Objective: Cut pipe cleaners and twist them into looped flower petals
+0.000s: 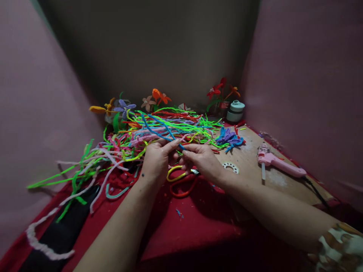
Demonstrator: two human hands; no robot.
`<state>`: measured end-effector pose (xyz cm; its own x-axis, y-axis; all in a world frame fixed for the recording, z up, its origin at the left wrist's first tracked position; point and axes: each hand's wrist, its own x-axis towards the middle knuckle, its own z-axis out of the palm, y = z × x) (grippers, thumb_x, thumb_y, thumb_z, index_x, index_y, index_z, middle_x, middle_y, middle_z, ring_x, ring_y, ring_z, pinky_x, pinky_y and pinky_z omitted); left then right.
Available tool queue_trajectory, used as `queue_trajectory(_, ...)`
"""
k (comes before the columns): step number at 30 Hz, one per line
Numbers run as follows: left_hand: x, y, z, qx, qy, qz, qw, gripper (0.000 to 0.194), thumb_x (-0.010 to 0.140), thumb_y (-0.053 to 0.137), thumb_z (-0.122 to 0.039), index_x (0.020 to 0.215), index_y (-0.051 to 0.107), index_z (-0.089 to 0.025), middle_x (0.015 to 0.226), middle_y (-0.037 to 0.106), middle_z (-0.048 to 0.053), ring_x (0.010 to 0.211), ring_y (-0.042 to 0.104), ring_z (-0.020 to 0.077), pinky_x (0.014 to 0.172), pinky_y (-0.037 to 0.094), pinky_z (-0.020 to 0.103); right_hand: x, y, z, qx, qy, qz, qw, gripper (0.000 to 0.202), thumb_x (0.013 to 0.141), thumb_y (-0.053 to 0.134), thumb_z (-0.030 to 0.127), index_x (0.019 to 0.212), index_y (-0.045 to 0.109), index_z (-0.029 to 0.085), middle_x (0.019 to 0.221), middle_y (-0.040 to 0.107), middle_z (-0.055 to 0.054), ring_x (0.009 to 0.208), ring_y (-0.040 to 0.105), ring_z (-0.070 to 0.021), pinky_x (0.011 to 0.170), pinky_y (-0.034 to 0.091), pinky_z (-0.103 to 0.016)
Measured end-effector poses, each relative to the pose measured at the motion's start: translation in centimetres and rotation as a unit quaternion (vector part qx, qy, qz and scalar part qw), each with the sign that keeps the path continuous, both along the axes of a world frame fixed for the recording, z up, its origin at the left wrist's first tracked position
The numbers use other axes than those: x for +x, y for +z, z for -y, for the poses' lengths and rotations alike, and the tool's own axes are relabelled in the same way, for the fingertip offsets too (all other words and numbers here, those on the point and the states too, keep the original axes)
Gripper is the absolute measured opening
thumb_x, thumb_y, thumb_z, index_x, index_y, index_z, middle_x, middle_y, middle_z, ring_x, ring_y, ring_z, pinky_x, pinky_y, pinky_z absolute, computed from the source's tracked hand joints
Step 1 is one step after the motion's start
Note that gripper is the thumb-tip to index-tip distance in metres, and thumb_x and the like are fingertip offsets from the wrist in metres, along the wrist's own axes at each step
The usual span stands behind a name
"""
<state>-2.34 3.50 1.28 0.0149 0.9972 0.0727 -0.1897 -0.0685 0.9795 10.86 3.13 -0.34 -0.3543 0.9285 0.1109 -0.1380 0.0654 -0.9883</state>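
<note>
A blue pipe cleaner [154, 130] is bent into a long V, its two ends pointing up and away over the pile. My left hand [159, 156] pinches it near the bend between thumb and fingers. Close beside, my right hand [202, 158] grips the lower end with thumb and forefinger. Just beneath the hands lie scissors [181, 194] with a yellow and a red handle loop, their blades partly hidden by my right hand. Behind them spreads a heap of coloured pipe cleaners [176, 121] in green, pink, red, purple and blue.
At right, a pink glue gun [283, 164] rests on a brown board [249, 173] by blue-purple fuzzy pieces [228, 138] and a white ring [230, 167]. Fuzzy flowers [124, 107] and a lidded bottle [236, 111] stand behind. A black strip [66, 226] lies left.
</note>
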Motion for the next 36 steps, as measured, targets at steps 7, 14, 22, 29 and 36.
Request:
queue_trajectory(7,-0.7,0.2,-0.4,0.013,0.025,-0.046,0.999,0.031,0.062,0.073,-0.030,0.052,0.047,-0.015,0.043,0.049,-0.003,0.037,0.044,0.0060,0.037,0.031,0.018,0.6,0.5,-0.4,0.079,-0.039,0.098,0.991,0.021,0.079,0.050,0.023,0.062,0.059,0.013,0.056,0.056,0.000,0.049,0.049,-0.0084,0.046,0.036,-0.020)
queue_trajectory(14,-0.5,0.8,-0.1,-0.018,0.004,-0.023,1.000,0.027,0.062,0.072,-0.026,0.057,0.049,-0.015,0.042,0.048,-0.005,0.034,0.042,0.0064,0.036,0.031,0.018,0.7,0.0,-1.0,-0.019,0.074,-0.002,0.997,0.011,0.065,0.065,0.021,0.060,0.061,0.012,0.047,0.053,0.003,0.042,0.043,-0.0066,0.045,0.034,-0.021)
queue_trajectory(22,0.5,1.0,0.3,-0.047,0.011,0.090,0.995,0.031,0.056,0.075,-0.019,0.057,0.045,-0.016,0.043,0.041,-0.009,0.035,0.038,0.0032,0.037,0.031,0.016,-0.1,-0.6,-0.1,-0.026,0.008,-0.021,0.999,0.009,0.061,0.064,0.019,0.060,0.057,0.014,0.047,0.052,0.005,0.040,0.044,-0.0065,0.042,0.036,-0.021)
queue_trajectory(29,-0.4,0.7,-0.2,-0.085,-0.075,0.101,0.988,0.024,0.061,0.070,-0.013,0.062,0.046,-0.015,0.041,0.041,-0.010,0.032,0.037,0.0033,0.036,0.033,0.017,0.3,-0.7,-0.9,-0.063,0.046,-0.117,0.990,0.018,0.062,0.071,0.026,0.073,0.067,0.011,0.059,0.058,0.001,0.053,0.051,-0.0072,0.055,0.039,-0.023)
queue_trajectory(36,0.2,0.4,-0.1,-0.080,-0.097,0.114,0.986,0.027,0.060,0.071,-0.011,0.062,0.045,-0.015,0.043,0.043,-0.010,0.031,0.032,0.0005,0.036,0.032,0.015,0.2,-1.1,-1.1,-0.083,0.043,-0.118,0.989,0.014,0.061,0.070,0.022,0.057,0.060,0.012,0.050,0.051,0.003,0.047,0.044,-0.0064,0.050,0.032,-0.023)
